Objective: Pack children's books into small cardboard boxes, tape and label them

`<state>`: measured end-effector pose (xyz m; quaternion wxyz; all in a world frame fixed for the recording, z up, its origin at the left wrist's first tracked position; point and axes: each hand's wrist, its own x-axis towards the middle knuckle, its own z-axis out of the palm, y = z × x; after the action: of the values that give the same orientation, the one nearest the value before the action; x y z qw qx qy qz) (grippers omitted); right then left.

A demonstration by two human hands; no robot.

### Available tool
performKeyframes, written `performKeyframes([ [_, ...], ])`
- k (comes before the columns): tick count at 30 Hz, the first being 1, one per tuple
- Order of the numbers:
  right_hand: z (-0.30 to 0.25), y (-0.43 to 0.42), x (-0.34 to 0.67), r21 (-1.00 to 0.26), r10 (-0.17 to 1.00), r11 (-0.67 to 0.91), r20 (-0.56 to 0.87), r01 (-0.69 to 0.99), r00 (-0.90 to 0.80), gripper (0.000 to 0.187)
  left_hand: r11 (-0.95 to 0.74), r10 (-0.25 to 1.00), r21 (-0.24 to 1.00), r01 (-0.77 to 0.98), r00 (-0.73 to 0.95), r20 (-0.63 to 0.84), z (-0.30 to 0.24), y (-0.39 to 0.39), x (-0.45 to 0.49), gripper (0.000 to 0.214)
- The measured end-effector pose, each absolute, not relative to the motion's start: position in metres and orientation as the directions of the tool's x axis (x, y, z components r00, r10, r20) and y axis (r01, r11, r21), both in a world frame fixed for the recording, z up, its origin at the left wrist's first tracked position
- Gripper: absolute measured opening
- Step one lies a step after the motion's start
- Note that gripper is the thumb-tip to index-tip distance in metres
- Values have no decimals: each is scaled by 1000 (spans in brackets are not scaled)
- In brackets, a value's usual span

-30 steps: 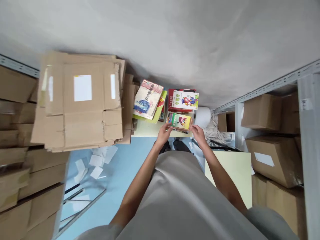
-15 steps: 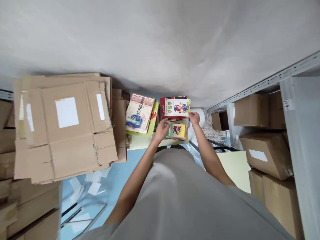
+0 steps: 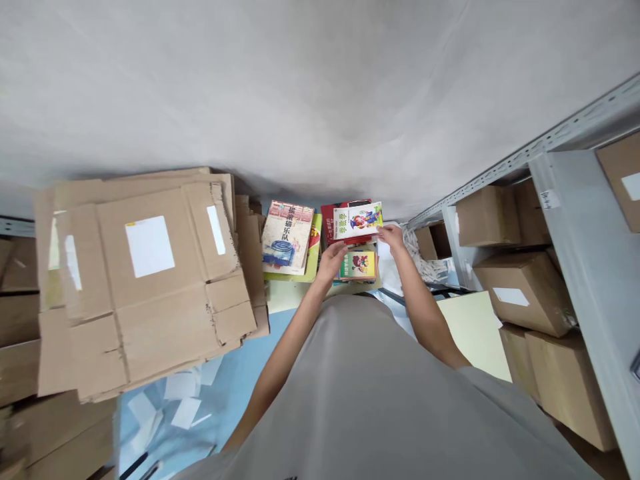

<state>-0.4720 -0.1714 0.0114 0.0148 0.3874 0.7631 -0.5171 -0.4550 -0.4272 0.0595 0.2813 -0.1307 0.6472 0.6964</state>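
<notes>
White booklet (image 3: 356,222) — red books (image 3: 327,217) beneath seem to prop it | right hand (image 3: 393,238): grip pinching its near corner, apparently for steadiness | left hand (image 3: 331,263): by near edge — can't tell if holding

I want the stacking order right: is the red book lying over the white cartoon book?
No, the white cartoon book lies over the red book, whose cover shows past its left and upper edges.

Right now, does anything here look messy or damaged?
Yes. Loose white sheets lie strewn across the blue floor, which looks untidy. The top flattened carton has ragged edges, so it seems worn. The white book at the right hand sits off-centre over a red book.
</notes>
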Motion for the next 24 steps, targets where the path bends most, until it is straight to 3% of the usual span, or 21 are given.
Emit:
performKeyframes([
  [5, 69, -204, -411, -922, 661, -238, -383, 304, -645, 45, -168, 418, 689, -705, -684, -598, 74, -400, -430, 57],
  [7, 94, -224, -366, -931, 719, -302, -363, 204, -593, 53, -197, 474, 641, -742, -644, -600, 83, -384, -416, 60],
  [11, 130, -271, -270, -916, 790, -366, -399, 163, -466, 55, -231, 520, 619, -751, -633, -574, 100, -353, -384, 65],
  [15, 143, -293, -197, -879, 793, -423, -476, 218, -380, 56, -132, 687, 633, -763, -531, -496, 108, -337, -349, 73],
  [20, 152, -264, -127, -919, 911, -380, -392, 108, -132, 64, 83, 813, 661, -746, -333, -478, 109, -325, -318, 73],
  [24, 156, -235, -80, -938, 932, -329, -341, 109, -123, 54, 144, 844, 718, -680, -294, -448, 116, -300, -294, 70],
])
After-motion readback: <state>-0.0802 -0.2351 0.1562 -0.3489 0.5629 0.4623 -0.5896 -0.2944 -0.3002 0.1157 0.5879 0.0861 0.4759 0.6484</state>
